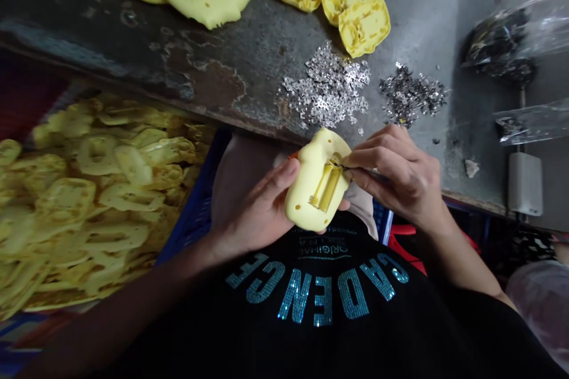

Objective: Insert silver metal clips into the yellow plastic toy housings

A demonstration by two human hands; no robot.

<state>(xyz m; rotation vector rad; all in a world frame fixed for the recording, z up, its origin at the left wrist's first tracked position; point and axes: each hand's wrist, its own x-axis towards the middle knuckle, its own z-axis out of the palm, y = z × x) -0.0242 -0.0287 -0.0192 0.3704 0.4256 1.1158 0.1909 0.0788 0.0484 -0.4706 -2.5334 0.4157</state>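
My left hand (253,207) grips a pale yellow moulded foam piece (306,189) from below, with the thumb across its face. A rectangular slot with a yellow insert (326,186) sits in that piece. My right hand (395,174) pinches a thin metal tool (367,173), and its tip touches the top end of the slot. Just beyond the piece lie a pile of small silver metal clips (329,86) and a darker pile of similar bits (411,95). More yellow moulded pieces (364,26) lie along the far side of the table.
A worn grey metal table (213,59) runs across the view, its edge close to my hands. On the left, a blue crate (195,213) is heaped with yellow pieces. Plastic bags (498,41) and a white box (525,183) sit at the right.
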